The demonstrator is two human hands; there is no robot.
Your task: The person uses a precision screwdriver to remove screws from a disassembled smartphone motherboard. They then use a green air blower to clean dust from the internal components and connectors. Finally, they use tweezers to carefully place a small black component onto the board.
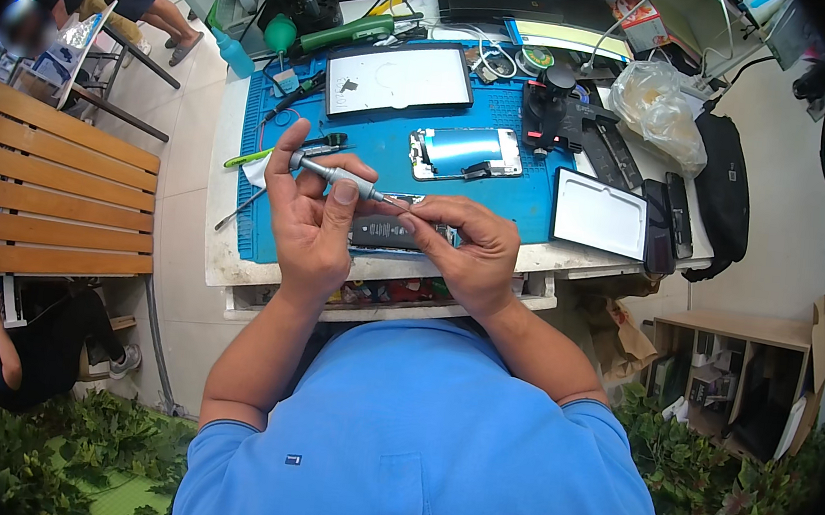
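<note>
My left hand (321,223) holds a slim silver screwdriver (361,187) between thumb and fingers, its shaft angled to the right. My right hand (464,243) pinches near the screwdriver's tip with thumb and index finger; anything small held there is too hidden to make out. Beneath both hands lies an opened phone body with a black battery (382,235), partly covered by my hands. Behind it on the blue mat (528,209) rests a detached phone screen assembly (454,146) with a flex cable.
Around the mat are white-faced trays (399,83) (598,213), a black clamp (549,111), a plastic bag (655,107), tools (247,158) and cables. A slatted wooden bench (53,190) stands left, with other people beyond and below it. A low cabinet (731,331) stands right.
</note>
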